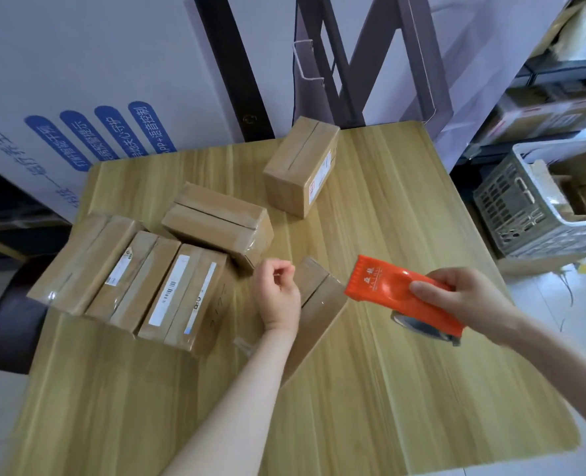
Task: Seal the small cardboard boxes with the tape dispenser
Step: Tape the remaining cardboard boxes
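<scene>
L hand (pixel 278 293) curled over cardboard box (pixel 319 286), R hand (pixel 463 297) grips orange tape dispenser (pixel 388 292)

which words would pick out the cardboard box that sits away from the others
Find the light wooden table and look to its far edge, below the dark paper bag. One cardboard box sits there alone; unlike the boxes clustered on the left, it touches nothing and shows a white label on its side.

The big white carton (pixel 113 46) carries "APP+语音控制" on a blue strip; the box labels (pixel 168 291) are too blurred.
</scene>
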### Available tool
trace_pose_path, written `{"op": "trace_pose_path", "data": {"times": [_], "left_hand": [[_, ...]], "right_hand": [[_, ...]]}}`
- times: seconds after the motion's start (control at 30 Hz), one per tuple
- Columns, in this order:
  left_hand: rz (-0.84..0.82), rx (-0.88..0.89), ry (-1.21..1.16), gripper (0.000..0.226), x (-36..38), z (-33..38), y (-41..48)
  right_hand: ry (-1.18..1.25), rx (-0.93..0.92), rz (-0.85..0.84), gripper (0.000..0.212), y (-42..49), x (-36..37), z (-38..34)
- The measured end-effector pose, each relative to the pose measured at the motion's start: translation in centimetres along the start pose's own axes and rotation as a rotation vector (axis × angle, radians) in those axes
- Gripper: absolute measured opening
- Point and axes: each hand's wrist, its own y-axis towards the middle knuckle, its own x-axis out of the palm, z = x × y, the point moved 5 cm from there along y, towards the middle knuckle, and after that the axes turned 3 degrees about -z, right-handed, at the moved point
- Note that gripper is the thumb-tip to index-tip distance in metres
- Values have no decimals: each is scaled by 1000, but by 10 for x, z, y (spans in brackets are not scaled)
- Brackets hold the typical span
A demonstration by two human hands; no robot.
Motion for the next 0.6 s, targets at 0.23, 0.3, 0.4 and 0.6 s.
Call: {"op": "trace_pose_path", "data": {"times": [0.23,0.3,0.4,0.6], "left_hand": [[-413,-427,145,25,15,6,59],[-468,-423,235,24,19,12,66],[-493,-430,270,24,26,16,68],[-514,-460,277,25,30,16,67]], "right_hand": [[-221,-23,141,29,-31,20,-19],[-254,-13,156,28,-41,25,-20],[-317,-11,198,30,-51,23,-23],[-357,53,235,38,-53,12,-5]]}}
